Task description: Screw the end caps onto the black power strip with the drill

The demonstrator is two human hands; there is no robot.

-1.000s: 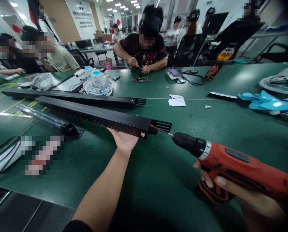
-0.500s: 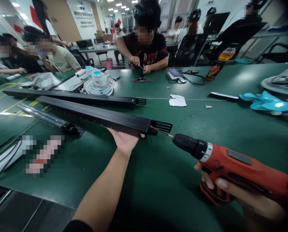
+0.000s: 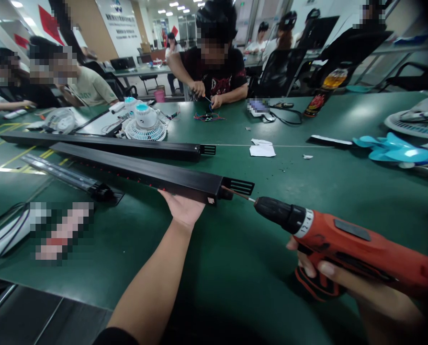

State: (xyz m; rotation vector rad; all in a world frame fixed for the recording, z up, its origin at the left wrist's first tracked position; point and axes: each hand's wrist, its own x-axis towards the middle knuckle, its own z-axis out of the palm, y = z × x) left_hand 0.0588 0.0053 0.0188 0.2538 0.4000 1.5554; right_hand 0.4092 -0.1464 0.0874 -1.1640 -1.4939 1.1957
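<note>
My left hand (image 3: 184,207) supports the near end of a long black rectangular bar (image 3: 138,165) from below, its fingers hidden beneath it. Red dots run along the bar's lower side, and a slotted black bracket (image 3: 240,185) sticks out of its near end. In my right hand (image 3: 325,270) is a red and black cordless drill (image 3: 346,239), gripped by the handle. The drill's long thin bit (image 3: 241,193) points left and reaches the bar's end face beside the bracket.
A second black bar (image 3: 128,145) lies behind. To the left are a clear-wrapped part (image 3: 63,173) and cables. White fan parts (image 3: 145,124), paper scraps (image 3: 262,149), a bottle (image 3: 318,98) and blue fan blades (image 3: 397,149) rest on the green table (image 3: 242,258). A co-worker (image 3: 214,72) sits opposite.
My hands, the bar and the drill hold nearly the same position, with only a slight shift of the view. The co-worker opposite has moved their head a little to the left.
</note>
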